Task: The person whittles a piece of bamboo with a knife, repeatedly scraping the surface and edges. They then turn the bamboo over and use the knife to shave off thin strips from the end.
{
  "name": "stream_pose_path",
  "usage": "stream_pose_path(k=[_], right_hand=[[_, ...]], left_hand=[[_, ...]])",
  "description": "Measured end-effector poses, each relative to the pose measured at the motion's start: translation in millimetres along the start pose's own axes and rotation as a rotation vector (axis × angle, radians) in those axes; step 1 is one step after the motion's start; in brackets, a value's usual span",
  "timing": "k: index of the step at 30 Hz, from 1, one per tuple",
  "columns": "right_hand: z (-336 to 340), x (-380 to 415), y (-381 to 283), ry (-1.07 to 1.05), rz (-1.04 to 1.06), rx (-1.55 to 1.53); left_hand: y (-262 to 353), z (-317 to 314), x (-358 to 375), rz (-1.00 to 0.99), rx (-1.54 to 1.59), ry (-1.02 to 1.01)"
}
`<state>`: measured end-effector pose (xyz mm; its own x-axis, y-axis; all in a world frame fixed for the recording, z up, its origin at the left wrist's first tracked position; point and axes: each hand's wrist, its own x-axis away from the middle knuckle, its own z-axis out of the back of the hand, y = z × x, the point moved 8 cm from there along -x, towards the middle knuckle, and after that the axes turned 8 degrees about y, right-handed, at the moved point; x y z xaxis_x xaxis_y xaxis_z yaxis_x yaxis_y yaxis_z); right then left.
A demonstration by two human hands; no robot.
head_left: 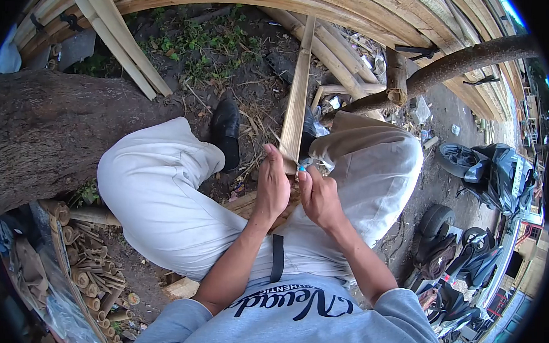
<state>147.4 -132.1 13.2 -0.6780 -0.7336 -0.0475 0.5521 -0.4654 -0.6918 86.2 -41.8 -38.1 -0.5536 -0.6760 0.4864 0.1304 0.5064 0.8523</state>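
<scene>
Between spread knees (400,150), hands (273,187) (319,197) flank the slat end (292,151).

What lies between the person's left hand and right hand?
In the head view, the near end of the bamboo strip lies between the left hand and the right hand, along with a small blue item.

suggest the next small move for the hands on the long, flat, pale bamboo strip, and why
Probably steady the near end of the long, flat, pale bamboo strip with the left hand before moving the right hand: both hands are at that end, while most of its length stretches away from them, so it could swing.
</scene>
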Motion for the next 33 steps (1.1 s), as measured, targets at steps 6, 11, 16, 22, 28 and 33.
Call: stream_pose_path(k=[6,11,16,22,28,33], right_hand=[[-0.2,-10.2,17.1,0.012,-0.032,0.071],[-2.0,3.0,-6.9,-0.046,0.001,0.013],[-1.9,-17.2,14.1,0.028,-0.057,0.044],[-7.4,-10.5,2.0,-0.045,0.020,0.039],[-9.9,-3.7,2.4,0.000,-0.021,0.061],[-9.0,-8.6,11.7,0.008,0.038,0.196]], left_hand=[[-3.7,2.9,0.4,0.027,-0.136,0.018],[25.6,17.7,1.6,-0.486,-0.373,0.164],[-8.7,0.8,0.2,0.342,-0.263,-0.198],[2.1,15.1,-8.1,-0.144,-0.185,0.113],[-6.0,13.8,-9.2,-0.094,-0.141,0.030],[-12.1,11.6,-12.1,-0.033,-0.070,0.056]])
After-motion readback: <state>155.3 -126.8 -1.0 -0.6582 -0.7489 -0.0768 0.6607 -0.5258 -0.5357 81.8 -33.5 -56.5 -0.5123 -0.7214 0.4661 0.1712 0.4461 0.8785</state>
